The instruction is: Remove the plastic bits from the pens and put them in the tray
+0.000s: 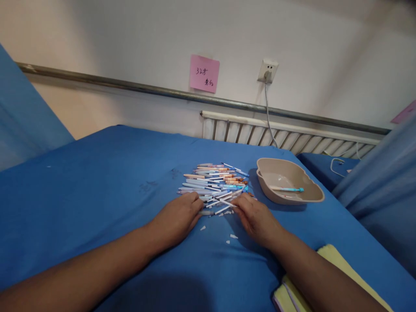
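1. While a pile of pen parts (211,180) (barrels, thin white sticks) lies mid-picture on the blue-covered table (81,186), both hands work its near edge. Pile = clock centre, 12 toward wall.
2. Left hand (185,216): about 8 o'clock, palm down, fingers curled, tips by a grey barrel (206,212). Can't tell if clamped on it; fingertips partly hidden.
3. Right hand (256,219): about 4 o'clock, thumb and fingers pinched together on the end of a white stick (227,203); stick angles up toward 10 over the pile's near edge.
4. Small white tips (234,236): scattered between the hands, several loose around 5–6 o'clock.
5. Beige basin (276,169): 3 o'clock, just beside pile, apart from it; turquoise-ended pen (286,189) lies inside.
6. Yellow cloth (336,255): 4 o'clock, farther out, folded, partly behind right forearm.
7. Wall: pink note (204,73), handwritten, 12 o'clock; socket (268,70) with plug and cord, 1 o'clock; white radiator (243,132) below it.
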Demonstrator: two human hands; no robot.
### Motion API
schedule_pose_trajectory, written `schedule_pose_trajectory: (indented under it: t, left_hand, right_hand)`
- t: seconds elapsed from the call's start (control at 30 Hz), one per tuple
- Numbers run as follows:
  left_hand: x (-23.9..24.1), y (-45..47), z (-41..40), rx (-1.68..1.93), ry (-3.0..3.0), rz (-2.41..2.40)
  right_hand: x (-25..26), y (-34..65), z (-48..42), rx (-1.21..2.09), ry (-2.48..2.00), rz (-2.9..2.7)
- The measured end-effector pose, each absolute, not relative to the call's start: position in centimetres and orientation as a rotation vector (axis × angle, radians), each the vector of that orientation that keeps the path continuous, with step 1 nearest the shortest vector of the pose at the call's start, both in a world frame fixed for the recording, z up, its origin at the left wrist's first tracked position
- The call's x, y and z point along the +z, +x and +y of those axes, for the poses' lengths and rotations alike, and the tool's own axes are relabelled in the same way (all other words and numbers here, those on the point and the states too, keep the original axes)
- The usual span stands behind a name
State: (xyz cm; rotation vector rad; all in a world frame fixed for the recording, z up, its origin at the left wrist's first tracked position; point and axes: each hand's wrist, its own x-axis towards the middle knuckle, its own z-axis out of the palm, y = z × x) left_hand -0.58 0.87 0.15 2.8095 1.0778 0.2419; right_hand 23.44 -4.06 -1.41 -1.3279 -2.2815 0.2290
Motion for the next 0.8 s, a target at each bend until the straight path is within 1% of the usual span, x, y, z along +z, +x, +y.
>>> schedule_pose_trajectory:
  t: [0.13, 0.2, 0.37, 0.5, 0.63, 0.8]
  left_hand:
    - [0.1, -0.3, 0.8, 0.281, 2.83, 1.057]
    - [0.0, -0.3, 0.8, 0.35, 2.75, 1.094]
    - [-0.2, -0.3, 0.9, 0.687, 2.33, 1.07]
    - [-0.3, -0.1, 1.1, 0.855, 2.016, 1.055]
    - [-0.8, 0.1, 1.4, 0.905, 1.757, 0.943]
    - [-1.4, 0.3, 1.6, 0.912, 1.612, 0.883]
  right_hand:
    - [-1.6, 23.6, -3.9, 0.285, -1.264, -2.192]
    - [-1.8, 23.7, -3.9, 0.315, -1.24, -2.121]
    - [-2.1, 23.9, -3.7, 0.361, -1.242, -1.944]
    - [-2.5, 24.0, -3.6, 0.4, -1.255, -1.892]
    - [-2.7, 24.1, -3.6, 0.402, -1.262, -1.916]
    - [-2.7, 24.1, -3.7, 0.417, -1.253, -1.923]
